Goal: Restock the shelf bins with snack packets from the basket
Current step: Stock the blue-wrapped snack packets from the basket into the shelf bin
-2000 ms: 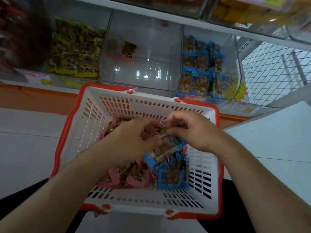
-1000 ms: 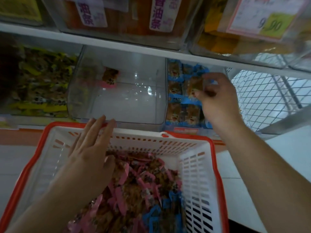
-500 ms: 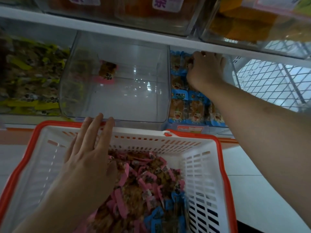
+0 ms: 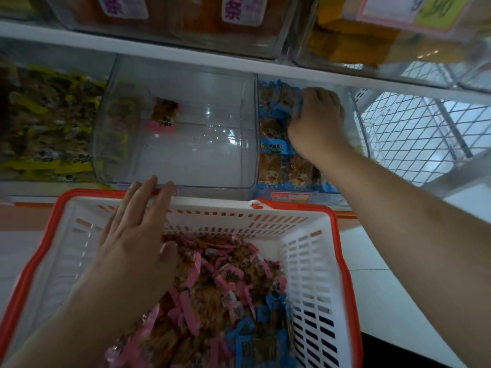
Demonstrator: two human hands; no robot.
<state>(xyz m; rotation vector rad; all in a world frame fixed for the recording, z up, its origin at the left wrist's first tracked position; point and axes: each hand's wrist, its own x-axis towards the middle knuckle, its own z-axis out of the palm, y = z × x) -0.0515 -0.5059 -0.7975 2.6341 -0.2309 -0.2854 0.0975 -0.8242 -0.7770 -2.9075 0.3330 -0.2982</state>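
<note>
A white basket with an orange rim [image 4: 343, 261] sits below the shelf and holds several pink snack packets [image 4: 212, 288] and a few blue ones [image 4: 252, 338]. My left hand [image 4: 135, 235] lies flat and open over the basket's far rim, fingers straight. My right hand [image 4: 316, 120] reaches into the right clear bin, stacked with blue packets [image 4: 273, 144]. Its curled fingers grip a blue packet [image 4: 296, 107] at the top of the stack. The middle clear bin [image 4: 186, 166] holds a single pink packet [image 4: 163, 116].
A bin of yellow packets [image 4: 45, 123] stands to the left. The white shelf board [image 4: 186, 54] above carries more labelled bins [image 4: 212, 22]. A wire mesh panel [image 4: 414, 134] closes the right side. White floor tiles [image 4: 393, 288] lie beside the basket.
My right hand lifted a blue packet out of the basket and carried it up into the blue bin, where it stays. My left hand left the packets and opened over the basket's far rim.
</note>
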